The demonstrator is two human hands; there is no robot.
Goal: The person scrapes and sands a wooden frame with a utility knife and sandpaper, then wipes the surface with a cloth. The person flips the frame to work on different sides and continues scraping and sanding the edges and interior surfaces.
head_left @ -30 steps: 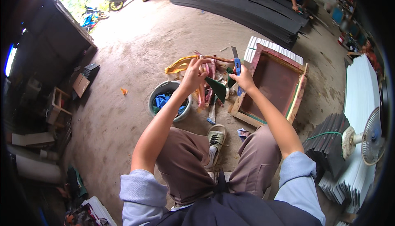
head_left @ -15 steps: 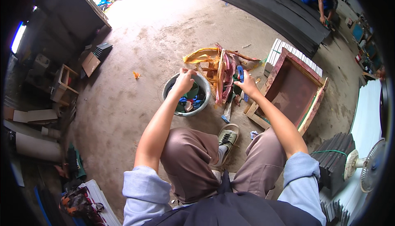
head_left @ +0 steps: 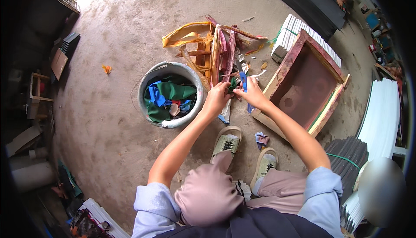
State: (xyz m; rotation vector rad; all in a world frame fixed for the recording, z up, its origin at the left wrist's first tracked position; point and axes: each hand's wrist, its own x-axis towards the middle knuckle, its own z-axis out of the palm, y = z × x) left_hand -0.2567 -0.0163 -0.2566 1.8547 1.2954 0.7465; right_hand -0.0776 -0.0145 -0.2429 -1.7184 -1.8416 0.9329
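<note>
My left hand (head_left: 216, 100) is closed, its fingertips pinching a dark green cloth scrap (head_left: 233, 83) just right of the bucket. Close against it, my right hand (head_left: 255, 94) is wrapped round a blue utility knife (head_left: 243, 80), and its fingertips meet the same scrap. The knife stands roughly upright in the view, its blade end pointing away from me. To the left, a grey bucket (head_left: 200, 101) holds green and blue cloth scraps (head_left: 173, 91) with a few white and red bits. Beyond my hands lie wooden strips (head_left: 215, 56) with torn orange and dark red coating.
A wooden frame (head_left: 271, 88) with a brown screen leans at right against a bundle of white slats (head_left: 287, 34). A crumpled scrap (head_left: 261, 139) lies near my shoes. Dark stacked sheets (head_left: 346, 151) stand at lower right. Another person's hand (head_left: 340, 2) shows at far right.
My left hand has moved from over the bucket to the right, meeting my right hand at the green scrap. The view has shifted, and the bucket appears nearer.
</note>
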